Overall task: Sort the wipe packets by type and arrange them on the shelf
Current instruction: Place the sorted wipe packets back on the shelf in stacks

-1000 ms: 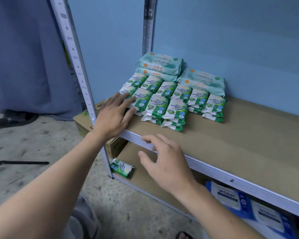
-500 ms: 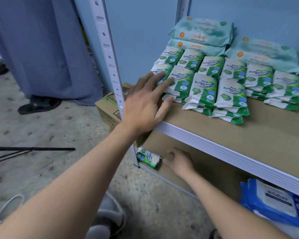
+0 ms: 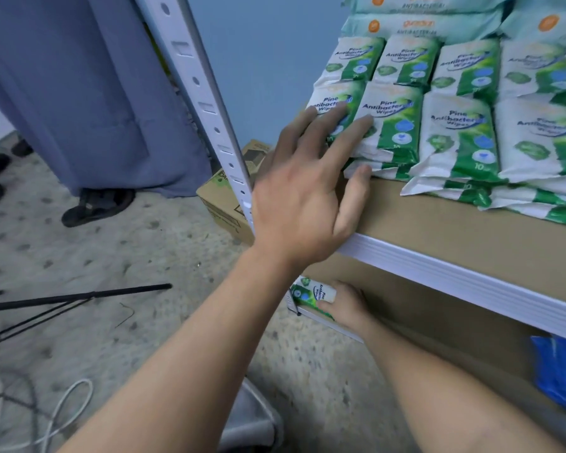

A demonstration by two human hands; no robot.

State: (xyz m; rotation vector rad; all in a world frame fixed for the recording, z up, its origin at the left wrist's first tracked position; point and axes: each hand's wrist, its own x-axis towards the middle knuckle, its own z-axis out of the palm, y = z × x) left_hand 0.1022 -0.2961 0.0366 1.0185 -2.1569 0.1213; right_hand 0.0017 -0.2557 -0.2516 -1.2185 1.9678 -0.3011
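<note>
Head view, shelf stock, listed by item.

1. Pine wipe packets (image 3: 455, 132): green and white, laid in overlapping rows on the upper shelf (image 3: 438, 230), right of the upright post (image 3: 203, 103). They are grouped as one type, labels up so you can read them.
2. Large teal packs (image 3: 422, 24): stacked behind the pine rows at the far side, kept apart as a second type.
3. Your left hand (image 3: 307, 197): fingers straight and spread, tips resting on the near-left pine packets, thumb at the stack's near edge. It is likely steadying the end of the row, where another packet could go.
4. Stray pine packet (image 3: 311, 294): at the near-left corner of the lower shelf (image 3: 422, 308), away from its kind.
5. Your right hand (image 3: 343, 305): thumb laid across that packet, pinching it; the fingers beneath are hidden. Judged step: lift it to join item 1.
6. Blue packs (image 3: 559, 371): lower shelf, right side, blurred; seemingly a third type.
</note>
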